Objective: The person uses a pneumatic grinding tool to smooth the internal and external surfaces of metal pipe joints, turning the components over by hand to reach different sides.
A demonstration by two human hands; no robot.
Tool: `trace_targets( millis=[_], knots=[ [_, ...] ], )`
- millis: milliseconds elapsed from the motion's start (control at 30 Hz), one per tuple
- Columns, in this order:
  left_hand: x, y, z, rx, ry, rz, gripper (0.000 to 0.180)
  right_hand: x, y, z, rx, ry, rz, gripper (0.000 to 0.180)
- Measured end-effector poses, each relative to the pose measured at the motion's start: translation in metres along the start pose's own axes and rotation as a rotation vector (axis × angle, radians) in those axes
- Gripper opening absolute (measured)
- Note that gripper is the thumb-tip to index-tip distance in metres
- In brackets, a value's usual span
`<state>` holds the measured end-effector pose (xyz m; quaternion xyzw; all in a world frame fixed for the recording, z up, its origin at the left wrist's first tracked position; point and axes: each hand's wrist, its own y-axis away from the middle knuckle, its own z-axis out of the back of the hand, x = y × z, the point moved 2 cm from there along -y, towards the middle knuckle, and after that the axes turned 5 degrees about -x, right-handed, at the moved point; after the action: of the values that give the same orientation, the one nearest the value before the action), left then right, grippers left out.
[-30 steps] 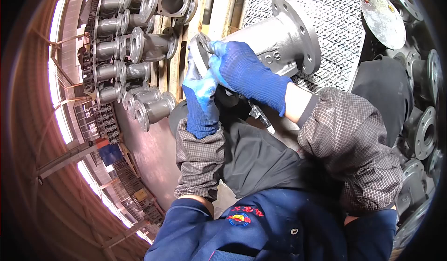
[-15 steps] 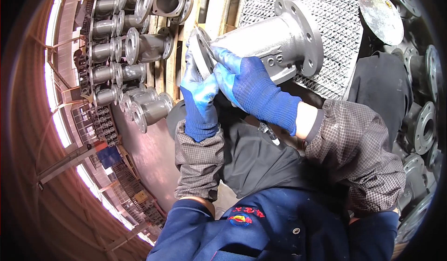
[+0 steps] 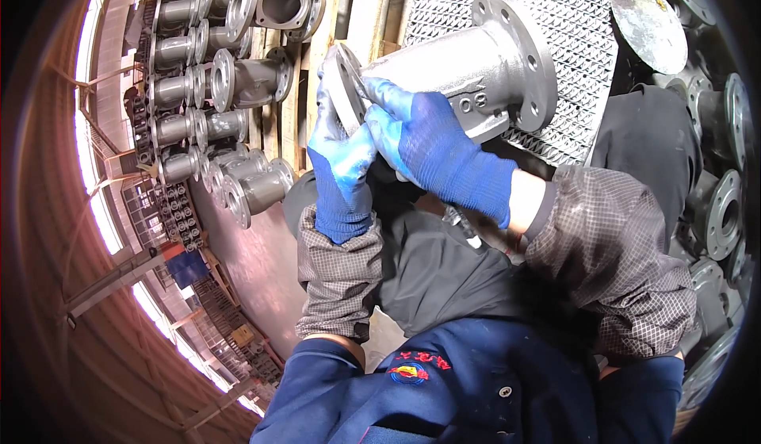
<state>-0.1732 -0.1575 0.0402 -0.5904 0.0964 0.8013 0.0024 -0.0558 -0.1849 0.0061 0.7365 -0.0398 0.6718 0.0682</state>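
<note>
Grey flanged pipe fitting (image 3: 476,71) — sideways, hand-held

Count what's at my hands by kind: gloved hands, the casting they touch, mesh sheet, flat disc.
Gloved hands: 2 (left hand, right hand)
Casting: 1
Mesh sheet: 1
Disc: 1
Total: 5
</note>
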Motion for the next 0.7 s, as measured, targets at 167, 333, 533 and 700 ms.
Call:
trace_targets(
  millis=[167,333,533,700],
  knots=[
    [0.003,-0.003,0.001,0.031,0.001,-0.003,0.054,-0.011,0.003,-0.004,-0.108,-0.014,0.155,0.036],
    [0.008,-0.005,0.004,0.014,-0.039,-0.034,0.054,0.002,0.0,0.002,-0.038,-0.174,-0.08,0.03],
    [-0.006,0.0,-0.005,-0.014,0.045,0.037,0.056,-0.009,-0.006,-0.007,-0.158,-0.064,0.11,0.027],
    [0.004,-0.001,0.001,0.051,0.129,-0.046,0.053,-0.007,0.003,-0.007,-0.105,-0.145,0.005,0.033]
  ],
)
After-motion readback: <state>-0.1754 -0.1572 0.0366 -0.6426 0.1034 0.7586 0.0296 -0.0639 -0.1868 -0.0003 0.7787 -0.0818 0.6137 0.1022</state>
